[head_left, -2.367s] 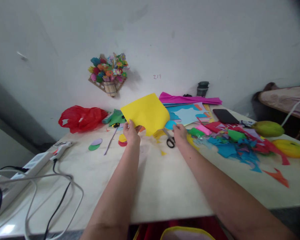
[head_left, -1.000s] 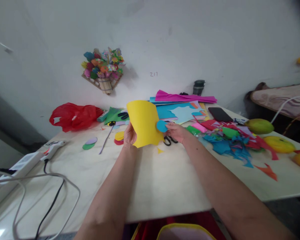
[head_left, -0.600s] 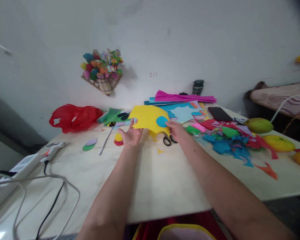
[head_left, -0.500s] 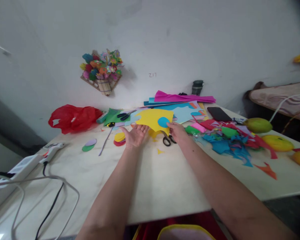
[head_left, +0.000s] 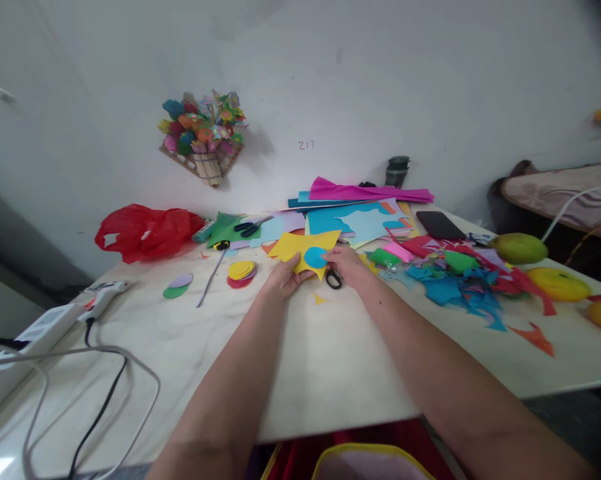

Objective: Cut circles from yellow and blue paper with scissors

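A yellow paper sheet (head_left: 300, 244) with scalloped, cut-out edges is held low over the table between my hands. My left hand (head_left: 287, 277) grips its near left edge, the thumb on top and the fingers underneath. A blue paper circle (head_left: 315, 257) lies against the sheet's near right part. With thumb and fingers pinched, my right hand (head_left: 347, 264) holds the circle's right edge, and the sheet's edge there too as far as shows. Beneath, partly covered by my right hand, are scissors (head_left: 334, 280) with black handles. A small yellow scrap (head_left: 321, 300) lies nearer me.
Left of my hands sit stacked paper circles (head_left: 241, 271), a purple strip (head_left: 213, 279), and a green-and-purple circle pair (head_left: 177, 287). Other scissors (head_left: 248, 229) lie behind. Paper scraps (head_left: 450, 287), a phone (head_left: 439, 225) and mangoes (head_left: 557, 285) occupy the right; a power strip (head_left: 45, 333) the left.
My left hand has gone from open and palm-up to closed on the yellow sheet's edge. The sheet has come lower and nearer, and the blue circle has shifted slightly left.
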A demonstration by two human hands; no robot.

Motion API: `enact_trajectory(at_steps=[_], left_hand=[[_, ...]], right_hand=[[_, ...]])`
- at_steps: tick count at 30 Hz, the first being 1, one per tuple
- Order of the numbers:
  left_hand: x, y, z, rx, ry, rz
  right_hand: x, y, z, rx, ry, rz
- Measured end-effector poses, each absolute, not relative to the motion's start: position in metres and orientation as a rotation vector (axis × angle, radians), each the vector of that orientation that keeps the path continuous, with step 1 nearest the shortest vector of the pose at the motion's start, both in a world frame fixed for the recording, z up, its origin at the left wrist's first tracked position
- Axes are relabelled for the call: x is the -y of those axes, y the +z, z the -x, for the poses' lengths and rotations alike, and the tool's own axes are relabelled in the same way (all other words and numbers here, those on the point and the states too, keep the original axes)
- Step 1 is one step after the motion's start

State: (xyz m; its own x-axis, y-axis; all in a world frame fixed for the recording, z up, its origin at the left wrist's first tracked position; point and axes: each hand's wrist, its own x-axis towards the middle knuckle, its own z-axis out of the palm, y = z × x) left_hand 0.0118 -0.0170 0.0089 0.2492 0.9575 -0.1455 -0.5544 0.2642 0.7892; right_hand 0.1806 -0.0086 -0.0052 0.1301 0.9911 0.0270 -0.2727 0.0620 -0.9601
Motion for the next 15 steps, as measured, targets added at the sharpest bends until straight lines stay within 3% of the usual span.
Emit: enact_trajectory(at_steps=[15], left_hand=[[0.0224, 0.0173, -0.0158, -0.779, 1.185, -0.644]], right_hand=[[0.0175, 0.0026, -0.1746, 0.965, 1.124, 1.112]])
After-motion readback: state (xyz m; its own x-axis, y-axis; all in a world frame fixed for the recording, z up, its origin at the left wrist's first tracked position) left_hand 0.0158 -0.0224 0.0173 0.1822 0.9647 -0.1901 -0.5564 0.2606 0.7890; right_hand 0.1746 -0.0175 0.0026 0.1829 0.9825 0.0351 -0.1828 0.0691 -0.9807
